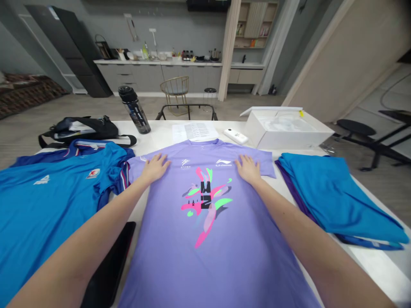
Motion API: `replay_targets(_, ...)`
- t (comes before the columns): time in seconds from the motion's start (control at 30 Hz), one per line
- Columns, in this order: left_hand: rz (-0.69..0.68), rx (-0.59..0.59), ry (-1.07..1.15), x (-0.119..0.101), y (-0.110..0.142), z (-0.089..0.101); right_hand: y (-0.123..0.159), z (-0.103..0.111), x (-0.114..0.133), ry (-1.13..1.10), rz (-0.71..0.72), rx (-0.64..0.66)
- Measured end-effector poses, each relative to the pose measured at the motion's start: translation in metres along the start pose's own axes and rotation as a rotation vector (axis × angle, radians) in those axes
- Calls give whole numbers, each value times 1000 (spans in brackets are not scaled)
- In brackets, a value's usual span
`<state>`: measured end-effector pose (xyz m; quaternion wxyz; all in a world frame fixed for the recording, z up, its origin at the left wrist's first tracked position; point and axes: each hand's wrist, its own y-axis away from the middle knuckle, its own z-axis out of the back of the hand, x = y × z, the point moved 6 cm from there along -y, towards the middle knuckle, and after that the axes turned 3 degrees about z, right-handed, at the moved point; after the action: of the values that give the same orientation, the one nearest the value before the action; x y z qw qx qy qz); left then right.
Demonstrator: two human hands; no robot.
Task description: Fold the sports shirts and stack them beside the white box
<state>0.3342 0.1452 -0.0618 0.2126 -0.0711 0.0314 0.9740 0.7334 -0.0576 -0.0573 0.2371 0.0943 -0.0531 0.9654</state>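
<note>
A purple T-shirt (173, 239) with a bright pink, green and black print lies spread face up on the white table (160, 134), its collar at the far side. My left hand (155, 168) rests flat with fingers apart on its left sleeve and shoulder. On the right shoulder, my right hand (248, 168) is also laid flat, fingers spread. Neither hand grips the cloth. Blue shirts (58, 192) lie to the left, overlapping near the purple sleeve. To the right sits a stack of folded blue and purple clothes (330, 192).
Along the far side stand a black bottle (135, 110), printed papers (194, 131), a white device (236, 136) and an open white box (285, 128). A black bag (86, 130) lies at the back left. Under my left forearm is a dark flat device (112, 265).
</note>
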Motion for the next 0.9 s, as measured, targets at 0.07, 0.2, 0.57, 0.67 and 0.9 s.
replay_targets(0.07,60,58,-21,27,5,-10,11,-2,-12,32,-13,63)
replay_targets(0.2,25,50,-85,72,10,-11,32,9,-54,99,14,99)
replay_targets(0.57,-195,44,22,-73,-18,-8,-25,20,-9,2,103,-48)
replay_targets(0.67,-185,76,60,-95,-38,-16,-45,9,24,-56,216,-48)
replay_targets(0.9,-192,48,39,-102,-92,-23,-89,-25,97,-94,400,47)
